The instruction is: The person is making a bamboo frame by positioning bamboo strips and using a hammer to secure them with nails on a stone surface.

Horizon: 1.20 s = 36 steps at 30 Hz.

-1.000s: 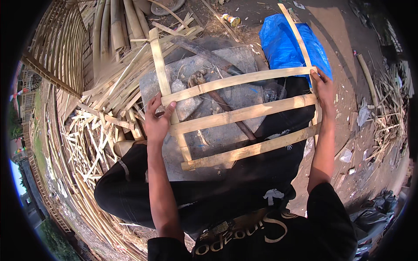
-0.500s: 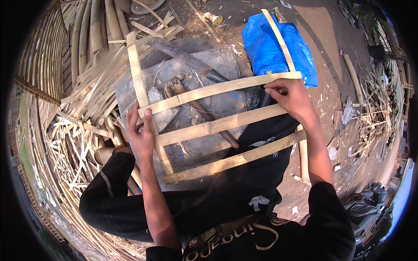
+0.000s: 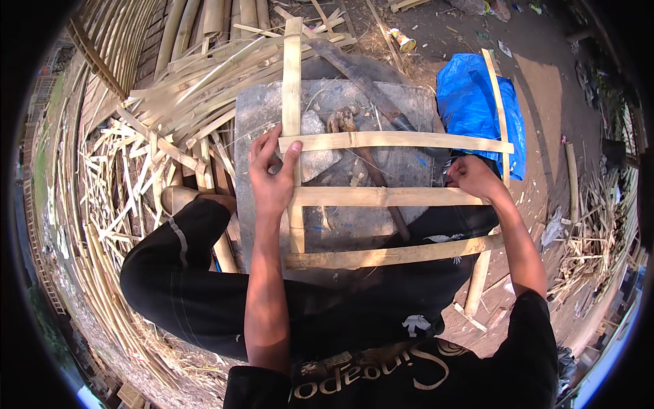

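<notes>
A frame of flat bamboo strips lies across my lap and a grey slab (image 3: 266,225). Its left upright strip (image 3: 291,82) crosses the far cross strip (image 3: 409,140), and my left hand (image 3: 271,178) grips that corner, thumb on top. The middle cross strip (image 3: 388,197) and the near cross strip (image 3: 388,256) run below it. My right hand (image 3: 477,179) is pinched closed between the far and middle strips, beside the right upright strip (image 3: 499,102). Whatever its fingertips may hold is too small to make out.
On the slab lie a stone (image 3: 317,146), a dark-handled tool (image 3: 361,82) and a brown rod (image 3: 395,218). A blue plastic sheet (image 3: 463,88) sits at the far right. Split bamboo offcuts (image 3: 129,177) pile up at left, with bamboo poles (image 3: 180,34) behind.
The view has shifted, and the frame now appears farther right and more level. My right hand has dropped from the far strip to just below it. My left hand keeps its corner grip.
</notes>
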Motion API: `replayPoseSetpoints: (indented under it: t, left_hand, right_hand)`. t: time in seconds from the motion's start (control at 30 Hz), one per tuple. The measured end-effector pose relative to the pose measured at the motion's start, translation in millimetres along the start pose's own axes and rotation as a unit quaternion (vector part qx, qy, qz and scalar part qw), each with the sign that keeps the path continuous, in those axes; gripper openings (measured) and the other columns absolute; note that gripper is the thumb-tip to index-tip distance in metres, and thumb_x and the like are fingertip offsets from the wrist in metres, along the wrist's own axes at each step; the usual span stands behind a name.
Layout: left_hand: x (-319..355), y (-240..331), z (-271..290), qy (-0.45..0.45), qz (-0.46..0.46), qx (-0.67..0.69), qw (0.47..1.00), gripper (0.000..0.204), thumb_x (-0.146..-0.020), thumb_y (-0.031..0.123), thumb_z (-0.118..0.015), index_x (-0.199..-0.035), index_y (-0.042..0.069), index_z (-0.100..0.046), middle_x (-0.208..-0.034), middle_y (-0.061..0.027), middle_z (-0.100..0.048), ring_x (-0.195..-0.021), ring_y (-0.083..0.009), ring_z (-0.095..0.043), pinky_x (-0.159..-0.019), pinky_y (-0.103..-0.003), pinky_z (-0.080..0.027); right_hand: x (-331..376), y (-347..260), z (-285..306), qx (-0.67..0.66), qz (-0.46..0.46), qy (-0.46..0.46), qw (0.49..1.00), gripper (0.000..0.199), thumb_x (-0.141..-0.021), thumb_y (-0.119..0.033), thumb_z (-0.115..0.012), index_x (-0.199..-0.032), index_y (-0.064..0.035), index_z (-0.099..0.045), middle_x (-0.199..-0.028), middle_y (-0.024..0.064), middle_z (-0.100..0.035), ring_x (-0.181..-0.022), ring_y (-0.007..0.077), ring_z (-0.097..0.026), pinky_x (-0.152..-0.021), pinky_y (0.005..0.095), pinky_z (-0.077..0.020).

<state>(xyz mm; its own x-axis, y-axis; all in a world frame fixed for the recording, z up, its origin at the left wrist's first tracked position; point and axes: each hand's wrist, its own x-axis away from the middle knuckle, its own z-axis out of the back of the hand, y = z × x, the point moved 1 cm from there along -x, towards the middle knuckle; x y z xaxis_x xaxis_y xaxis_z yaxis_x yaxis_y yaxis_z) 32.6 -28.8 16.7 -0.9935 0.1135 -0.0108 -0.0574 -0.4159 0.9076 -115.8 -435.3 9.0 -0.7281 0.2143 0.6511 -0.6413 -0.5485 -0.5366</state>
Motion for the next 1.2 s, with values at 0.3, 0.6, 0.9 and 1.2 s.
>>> replayPoseSetpoints:
  t: [0.3, 0.6, 0.9, 1.2]
  left_hand:
    - [-3.6, 1.9, -4.2, 0.0, 0.0, 0.047, 0.999, 0.044, -0.091, 0.028, -0.078, -0.13, 0.011, -0.068, -0.131, -0.0081, -0.059, -0.117, -0.0186, -0.053, -0.082, -0.03, -0.048]
    - [-3.5, -8.9, -5.9, -0.003, 0.009, 0.071, 0.997, 0.044, -0.091, 0.03, -0.078, -0.13, 0.011, -0.067, -0.13, -0.0062, -0.058, -0.116, -0.0169, -0.053, -0.083, -0.028, -0.049]
    - [0.4, -5.2, -1.2, 0.007, -0.001, 0.05, 0.999, 0.045, -0.089, 0.029, -0.08, -0.128, 0.011, -0.068, -0.13, -0.0067, -0.059, -0.115, -0.0186, -0.053, -0.082, -0.029, -0.05]
    - [0.0, -4.5, 0.7, 0.0, 0.008, 0.04, 0.999, 0.047, -0.089, 0.032, -0.079, -0.13, 0.012, -0.068, -0.134, -0.0077, -0.057, -0.12, -0.0181, -0.053, -0.084, -0.03, -0.051]
  right_hand:
    - [55.8, -41.6, 15.0, 0.13, 0.077, 0.124, 0.981, 0.018, -0.087, -0.014, -0.072, -0.092, 0.0033, -0.074, -0.078, 0.0201, -0.071, -0.071, 0.0241, -0.071, -0.071, 0.0356, -0.0537]
    - [-23.6, -35.3, 4.8, 0.299, 0.049, -0.196, 0.932, 0.035, -0.091, -0.032, -0.067, -0.111, -0.0044, -0.073, -0.102, 0.0195, -0.074, -0.096, 0.0345, -0.07, -0.085, 0.0432, -0.0531]
    - [-25.4, -24.0, -19.6, 0.302, 0.155, -0.121, 0.933, 0.031, -0.081, -0.017, -0.071, -0.105, 0.0027, -0.071, -0.108, 0.0282, -0.069, -0.108, 0.0417, -0.066, -0.089, 0.0473, -0.0531]
    - [-18.6, -50.1, -20.1, 0.318, 0.106, -0.094, 0.937, 0.04, -0.077, 0.004, -0.064, -0.117, 0.0053, -0.066, -0.115, 0.0327, -0.065, -0.116, 0.0468, -0.06, -0.098, 0.0468, -0.0496]
